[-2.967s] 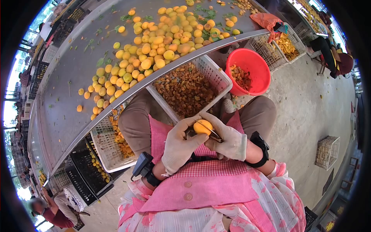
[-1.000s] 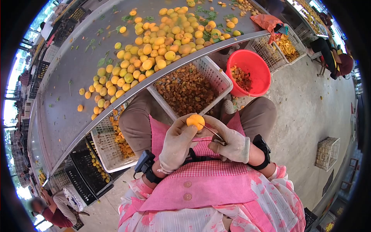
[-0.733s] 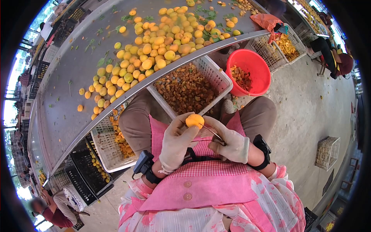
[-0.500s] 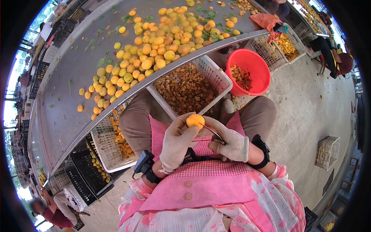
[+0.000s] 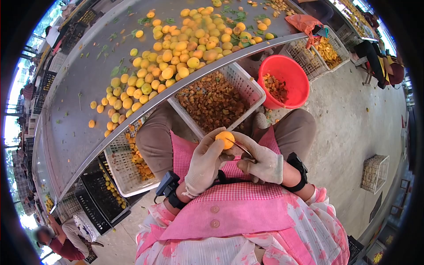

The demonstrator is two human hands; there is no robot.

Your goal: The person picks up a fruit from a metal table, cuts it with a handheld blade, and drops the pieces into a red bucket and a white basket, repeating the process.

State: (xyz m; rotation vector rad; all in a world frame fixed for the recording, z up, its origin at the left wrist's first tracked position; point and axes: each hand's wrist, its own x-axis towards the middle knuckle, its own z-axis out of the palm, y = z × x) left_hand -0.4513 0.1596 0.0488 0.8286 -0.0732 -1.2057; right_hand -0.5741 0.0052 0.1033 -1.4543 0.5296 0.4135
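Observation:
My left hand (image 5: 204, 162), in a pale glove, is closed round an orange-yellow apricot (image 5: 225, 139) with its thumb and fingers. My right hand (image 5: 264, 164), gloved too, grips a small thin knife (image 5: 243, 149); its tip meets the apricot's right side. Whether the blade has gone into the flesh is hard to make out. Both hands are above my lap, over a pink checked apron (image 5: 234, 198). Just past them a white crate (image 5: 254, 104) holds many brown, wet-looking fruit scraps.
A metal table (image 5: 70, 128) with a heap of apricots (image 5: 176, 57) curves across the front. Right of the crate stands a red bucket (image 5: 293, 84) with scraps. Another white crate (image 5: 119, 163) holds orange fruit pieces at my left. Other people sit at the far left and right.
The apricot has turned a little in my left fingers, and the left thumb has shifted up along it. The knife stays at its right side, at a slightly steeper slant.

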